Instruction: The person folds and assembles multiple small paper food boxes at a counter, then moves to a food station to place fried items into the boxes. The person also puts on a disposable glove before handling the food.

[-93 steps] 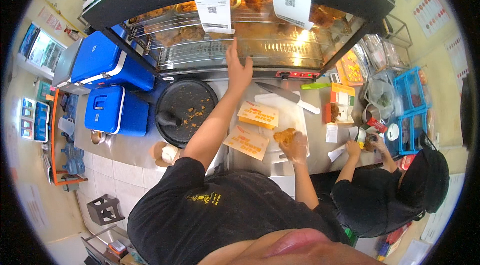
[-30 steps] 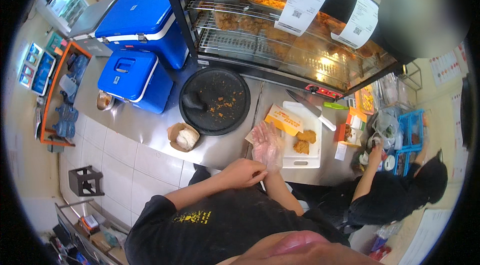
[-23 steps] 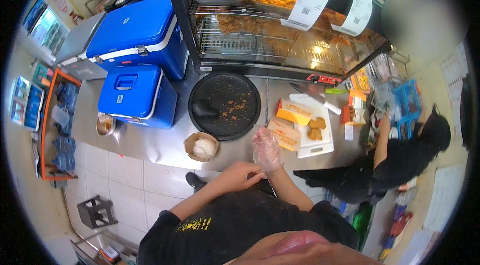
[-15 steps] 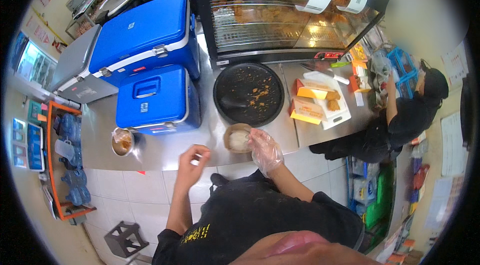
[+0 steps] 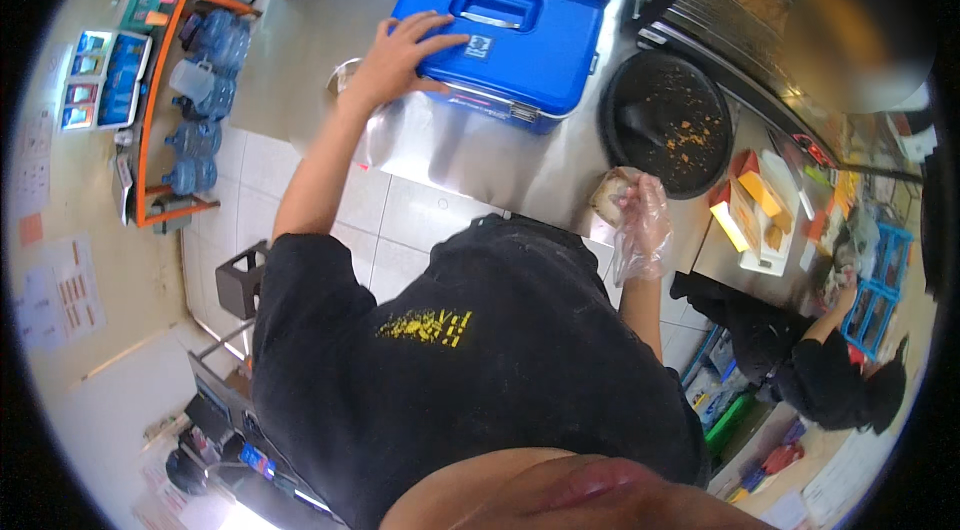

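My left hand [image 5: 408, 58] is bare and lies with fingers spread over the front left of the small blue cooler box [image 5: 555, 30]. The cooler's lid is down, and its front latch shows beneath the lid edge. In a clear plastic glove, my right hand [image 5: 647, 218] grips the side of a brown paper bowl [image 5: 604, 198] at the counter's front edge. The glove partly covers the bowl, and its contents are hard to make out.
Right of the cooler is a black round pan [image 5: 650, 145] with crumbs. Food boxes [image 5: 738, 225] lie on a white board. Behind stands a glass warming cabinet [image 5: 745, 5]. A co-worker [image 5: 800, 370] stands at right. My left forearm partly hides a metal bowl [image 5: 383, 125].
My left hand has moved from in front of the counter onto the small cooler's lid. My right hand now grips the bowl's side. The view has turned left.
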